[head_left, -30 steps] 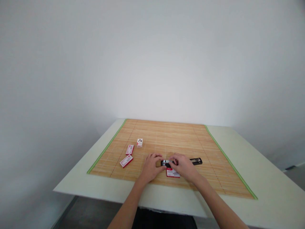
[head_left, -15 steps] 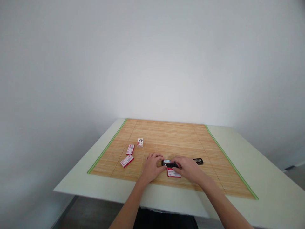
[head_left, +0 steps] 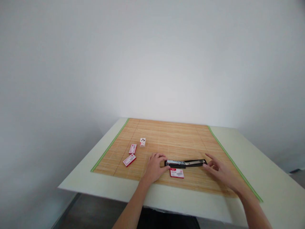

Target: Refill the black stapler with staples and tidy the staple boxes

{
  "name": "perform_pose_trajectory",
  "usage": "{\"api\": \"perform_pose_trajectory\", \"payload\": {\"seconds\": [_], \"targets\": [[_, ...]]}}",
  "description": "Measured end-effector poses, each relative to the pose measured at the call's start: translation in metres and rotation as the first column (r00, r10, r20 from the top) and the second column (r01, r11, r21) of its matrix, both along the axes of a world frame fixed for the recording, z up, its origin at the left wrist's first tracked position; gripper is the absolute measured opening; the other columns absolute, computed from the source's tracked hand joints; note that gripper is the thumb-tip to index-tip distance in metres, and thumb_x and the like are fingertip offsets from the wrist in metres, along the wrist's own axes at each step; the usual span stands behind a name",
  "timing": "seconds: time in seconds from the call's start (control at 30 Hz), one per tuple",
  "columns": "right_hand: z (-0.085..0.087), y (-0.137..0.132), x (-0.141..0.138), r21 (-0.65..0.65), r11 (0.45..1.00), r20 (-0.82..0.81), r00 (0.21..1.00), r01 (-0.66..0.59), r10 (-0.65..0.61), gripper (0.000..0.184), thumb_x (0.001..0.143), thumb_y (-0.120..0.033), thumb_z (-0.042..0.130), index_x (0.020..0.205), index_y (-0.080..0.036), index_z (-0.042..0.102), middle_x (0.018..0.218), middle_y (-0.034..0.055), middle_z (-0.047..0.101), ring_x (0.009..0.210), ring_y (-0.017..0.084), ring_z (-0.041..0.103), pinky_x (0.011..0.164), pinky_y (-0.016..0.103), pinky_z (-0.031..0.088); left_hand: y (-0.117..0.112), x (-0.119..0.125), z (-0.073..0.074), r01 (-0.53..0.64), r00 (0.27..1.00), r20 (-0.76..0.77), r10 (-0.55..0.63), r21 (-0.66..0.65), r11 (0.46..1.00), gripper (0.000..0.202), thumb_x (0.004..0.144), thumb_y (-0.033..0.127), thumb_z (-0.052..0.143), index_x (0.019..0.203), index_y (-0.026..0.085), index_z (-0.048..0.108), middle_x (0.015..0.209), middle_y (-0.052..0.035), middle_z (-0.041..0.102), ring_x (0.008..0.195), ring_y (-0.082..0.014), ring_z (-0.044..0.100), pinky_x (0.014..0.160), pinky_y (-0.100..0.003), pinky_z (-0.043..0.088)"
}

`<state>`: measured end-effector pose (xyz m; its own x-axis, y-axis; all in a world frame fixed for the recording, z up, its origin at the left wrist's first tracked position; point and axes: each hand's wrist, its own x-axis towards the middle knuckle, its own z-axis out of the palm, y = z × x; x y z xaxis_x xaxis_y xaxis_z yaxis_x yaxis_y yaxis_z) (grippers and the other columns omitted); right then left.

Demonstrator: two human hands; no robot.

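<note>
An opened black stapler [head_left: 177, 164] lies stretched out on the bamboo mat, its metal staple channel showing. My left hand [head_left: 154, 167] has its thumb and fingers around the stapler's left end. At the right end is my right hand [head_left: 220, 171], thumb low and forefinger raised apart from it, the other fingers curled. Its thumb is at or very close to the stapler; contact is hard to tell. Just below the stapler's left half, a red and white flat box [head_left: 176, 173] rests on the mat.
Two more red and white flat boxes [head_left: 129, 160] [head_left: 132, 149] lie to the left, with a small white box [head_left: 142, 142] behind them. The bamboo mat [head_left: 171, 136] has green edges and covers much of the white table [head_left: 105, 187]. A wall stands behind.
My right hand has moved right, from the stapler's middle to its right end, uncovering the middle. My left hand stays at the left end. The view has shifted slightly.
</note>
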<state>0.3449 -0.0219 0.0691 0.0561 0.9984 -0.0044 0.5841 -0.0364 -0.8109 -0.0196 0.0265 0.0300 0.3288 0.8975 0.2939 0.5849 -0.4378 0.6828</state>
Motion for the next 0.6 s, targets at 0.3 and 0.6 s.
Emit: {"api": "perform_pose_trajectory", "payload": {"seconds": [0.3, 0.6], "targets": [[0.017, 0.027, -0.074, 0.119, 0.972, -0.003, 0.979, -0.203, 0.205, 0.044, 0.09, -0.062, 0.061, 0.105, -0.021, 0.067, 0.081, 0.002, 0.063, 0.072, 0.017, 0.055, 0.064, 0.029, 0.043, -0.001, 0.0, 0.0, 0.016, 1.0, -0.009, -0.016, 0.02, 1.0, 0.033, 0.081, 0.041, 0.081, 0.112, 0.034, 0.073, 0.123, -0.0016, 0.065, 0.119, -0.0264, 0.053, 0.106, -0.044, 0.039], [0.028, 0.043, -0.146, 0.06, 0.896, 0.477, 0.801, -0.44, 0.362, 0.018, 0.086, -0.032, 0.073, 0.102, -0.024, 0.074, 0.098, 0.0041, 0.065, 0.089, 0.02, 0.06, 0.077, 0.029, 0.042, -0.001, 0.0, -0.002, 0.021, 1.0, -0.016, -0.021, 0.04, 0.999, 0.032, 0.083, 0.038, 0.079, 0.113, 0.033, 0.071, 0.124, -0.0015, 0.065, 0.12, -0.0268, 0.052, 0.105, -0.044, 0.039]]}}
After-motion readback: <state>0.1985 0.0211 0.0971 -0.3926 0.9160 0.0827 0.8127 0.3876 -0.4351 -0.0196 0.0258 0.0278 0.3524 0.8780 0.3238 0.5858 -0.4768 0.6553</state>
